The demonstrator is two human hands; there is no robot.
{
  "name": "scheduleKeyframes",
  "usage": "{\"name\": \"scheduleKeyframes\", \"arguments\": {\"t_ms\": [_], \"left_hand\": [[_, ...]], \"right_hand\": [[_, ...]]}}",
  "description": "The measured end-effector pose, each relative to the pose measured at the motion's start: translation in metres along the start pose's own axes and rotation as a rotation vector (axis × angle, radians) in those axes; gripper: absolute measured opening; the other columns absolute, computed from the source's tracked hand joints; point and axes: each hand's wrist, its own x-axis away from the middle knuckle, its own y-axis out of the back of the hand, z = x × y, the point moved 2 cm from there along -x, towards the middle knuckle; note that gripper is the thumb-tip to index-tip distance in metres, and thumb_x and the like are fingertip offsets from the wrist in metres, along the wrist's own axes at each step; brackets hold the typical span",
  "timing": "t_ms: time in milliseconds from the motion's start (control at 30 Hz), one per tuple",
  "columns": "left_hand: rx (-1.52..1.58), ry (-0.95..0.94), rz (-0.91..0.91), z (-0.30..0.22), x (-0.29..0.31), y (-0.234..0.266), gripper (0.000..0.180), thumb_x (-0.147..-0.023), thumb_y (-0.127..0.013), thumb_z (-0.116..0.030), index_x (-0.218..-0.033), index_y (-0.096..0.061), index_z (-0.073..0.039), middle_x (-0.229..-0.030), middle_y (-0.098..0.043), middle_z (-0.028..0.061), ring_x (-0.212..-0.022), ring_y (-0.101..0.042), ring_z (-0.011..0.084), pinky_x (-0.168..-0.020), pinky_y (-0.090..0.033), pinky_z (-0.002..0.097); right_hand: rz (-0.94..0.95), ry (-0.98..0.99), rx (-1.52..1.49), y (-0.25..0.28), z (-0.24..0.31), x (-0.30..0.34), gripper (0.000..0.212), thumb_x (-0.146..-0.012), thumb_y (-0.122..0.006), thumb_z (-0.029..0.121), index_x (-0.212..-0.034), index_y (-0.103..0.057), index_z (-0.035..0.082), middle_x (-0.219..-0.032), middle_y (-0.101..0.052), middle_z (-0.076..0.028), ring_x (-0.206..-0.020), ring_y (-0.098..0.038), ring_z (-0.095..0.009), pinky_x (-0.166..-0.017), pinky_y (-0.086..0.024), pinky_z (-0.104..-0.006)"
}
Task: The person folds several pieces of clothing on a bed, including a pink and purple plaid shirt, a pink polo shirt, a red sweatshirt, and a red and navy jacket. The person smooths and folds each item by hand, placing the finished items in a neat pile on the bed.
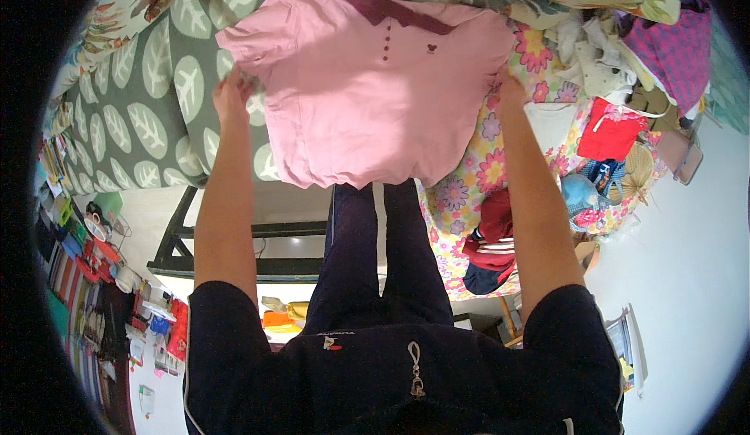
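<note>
A pink short-sleeved polo shirt [367, 107] is spread out front side up before me. Its collar is dark maroon and lies at the far end, above a short row of buttons and a small dark chest emblem. The bottom hem is nearest me and looks bunched and wavy. At the shirt's left side, my left hand [232, 95] is closed on the edge just below the sleeve. My right hand [511, 93] grips the opposite edge below the right sleeve, its fingertips partly hidden by the cloth.
Beneath and left of the shirt is a grey-green leaf-print cushion [133, 123]; a floral cloth [492, 169] lies to the right. Crumpled clothes, a red cloth [609, 129] and a woven fan [637, 171] pile up there. A dark frame [176, 240] stands below left, near cluttered shelves.
</note>
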Motion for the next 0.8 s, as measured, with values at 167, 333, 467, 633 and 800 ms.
{"name": "scheduleKeyframes", "arguments": {"t_ms": [167,333,467,633,800], "left_hand": [[0.204,0.005,0.165,-0.031,-0.018,-0.031,0.016,-0.078,-0.06,-0.009,-0.09,-0.057,0.002,-0.076,-0.058,0.006,-0.064,-0.054,0.0143,-0.053,-0.044,0.0253],[0.226,0.172,0.263,-0.032,-0.025,-0.016,0.022,-0.08,-0.052,-0.011,-0.097,-0.055,0.003,-0.092,-0.059,0.0114,-0.085,-0.058,0.0236,-0.073,-0.05,0.0354],[0.419,0.12,0.294,-0.055,0.011,-0.007,0.027,-0.081,-0.048,-0.014,-0.101,-0.05,0.004,-0.099,-0.055,0.0122,-0.093,-0.054,0.0267,-0.083,-0.046,0.0447],[0.122,0.289,0.118,-0.057,0.038,-0.029,0.032,-0.079,-0.06,-0.022,-0.105,-0.052,-0.005,-0.085,-0.052,0.0053,-0.086,-0.053,0.0241,-0.087,-0.044,0.0398],[0.098,0.206,0.34,-0.039,0.001,-0.017,0.022,-0.079,-0.059,-0.011,-0.099,-0.056,-0.003,-0.079,-0.054,0.0048,-0.07,-0.055,0.0163,-0.076,-0.049,0.0303]], "right_hand": [[0.052,0.022,-0.072,-0.025,0.03,-0.008,0.016,-0.084,-0.054,0.016,-0.077,-0.054,0.001,-0.063,-0.05,-0.004,-0.049,-0.047,-0.016,-0.042,-0.04,-0.0284],[0.329,-0.292,-0.325,0.0,0.011,-0.043,0.012,-0.085,-0.053,0.013,-0.075,-0.054,0.006,-0.063,-0.051,-0.003,-0.053,-0.049,-0.013,-0.045,-0.04,-0.0268],[0.269,-0.359,-0.039,-0.002,0.014,-0.024,0.015,-0.084,-0.057,0.023,-0.074,-0.055,0.012,-0.062,-0.051,-0.002,-0.055,-0.051,-0.012,-0.048,-0.042,-0.0287],[0.134,-0.289,0.035,-0.008,-0.016,-0.043,0.018,-0.081,-0.059,0.031,-0.082,-0.057,0.013,-0.073,-0.057,-0.003,-0.065,-0.056,-0.018,-0.058,-0.048,-0.0345],[0.233,-0.332,0.003,-0.004,0.0,-0.032,0.022,-0.081,-0.059,0.024,-0.098,-0.058,0.01,-0.089,-0.061,-0.008,-0.079,-0.06,-0.023,-0.063,-0.05,-0.0378]]}}
